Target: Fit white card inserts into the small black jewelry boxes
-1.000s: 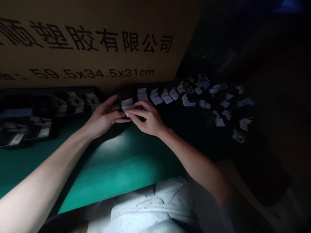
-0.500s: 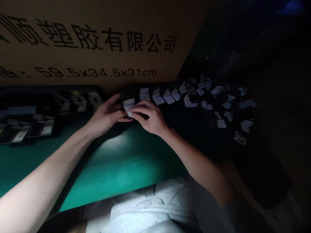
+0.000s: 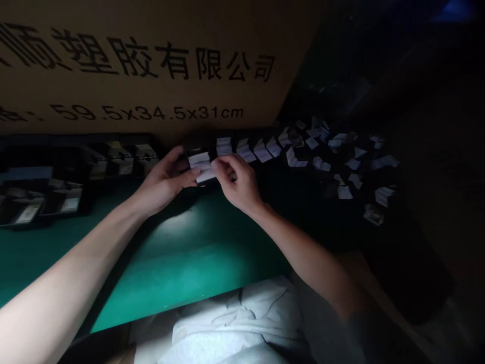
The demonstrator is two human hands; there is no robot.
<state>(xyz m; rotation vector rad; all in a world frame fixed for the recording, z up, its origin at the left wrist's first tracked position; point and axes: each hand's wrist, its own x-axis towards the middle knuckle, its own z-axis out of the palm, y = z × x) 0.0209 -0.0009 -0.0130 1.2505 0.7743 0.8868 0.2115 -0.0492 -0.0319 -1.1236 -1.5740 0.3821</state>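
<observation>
My left hand (image 3: 161,184) is closed round a small dark box (image 3: 195,143), its thumb resting on a creased white paper slip (image 3: 205,175) that lies in or on the box. At the slip's right edge, my right hand (image 3: 240,183) has its thumb and fingertips pinched together against the paper. Its other fingers are curled in. Poor light hides most of the box's lower part and the left fingers behind it. Just beyond the right hand, several folded white slips (image 3: 245,151) stand in a row, on dark objects I cannot make out clearly.
A large cardboard box (image 3: 151,91) with black print walls off the back. Several open dark boxes (image 3: 62,196) stand at left on the green table (image 3: 170,268). Loose folded slips (image 3: 344,192) are scattered at right. Pale cloth (image 3: 235,328) lies below the front edge.
The white slip now lies flatter and shows more of its surface. My right hand has shifted slightly right, to the slip's edge. My left hand keeps hold of the box.
</observation>
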